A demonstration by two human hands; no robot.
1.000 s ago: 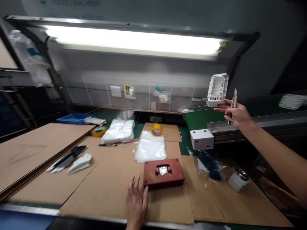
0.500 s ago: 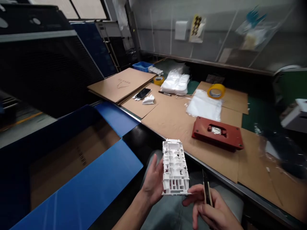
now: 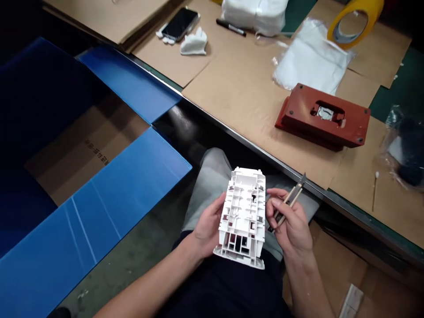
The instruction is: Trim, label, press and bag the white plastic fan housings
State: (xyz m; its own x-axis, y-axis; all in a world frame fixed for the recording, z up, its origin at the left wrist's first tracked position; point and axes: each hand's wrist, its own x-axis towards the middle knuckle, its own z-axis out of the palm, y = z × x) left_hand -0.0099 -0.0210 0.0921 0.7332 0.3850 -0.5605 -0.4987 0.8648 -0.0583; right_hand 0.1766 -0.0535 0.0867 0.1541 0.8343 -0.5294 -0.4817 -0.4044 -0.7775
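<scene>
Cardboard sheets (image 3: 232, 84) are laid over a workbench, and its metal edge (image 3: 251, 145) runs diagonally across the view. On the cardboard are placed a red block (image 3: 323, 117) with a central cutout, a flat plastic bag (image 3: 309, 55), a roll of yellow tape (image 3: 351, 20), a marker (image 3: 231, 27), a phone (image 3: 180, 24) and a white cloth (image 3: 194, 43). To the left, a box with blue flaps (image 3: 92, 225) is seen open, with brown cardboard visible inside.

A white molded plastic housing (image 3: 243, 218) is held below the bench edge, above the person's lap. It is roughly rectangular and is divided by thin ribs into many small compartments, with dark gaps showing through several openings. Its long axis is tilted slightly, and a flat flange is formed along the end nearest the person.

The housing is cradled from the left side by the left hand (image 3: 208, 227), with the palm and thumb set against it and the fingers hidden behind it. A utility knife (image 3: 289, 202) is pinched between the thumb and curled fingers of the right hand (image 3: 289, 223), with its tip pointed away from the person. The right hand is kept just beside the housing's right edge.
</scene>
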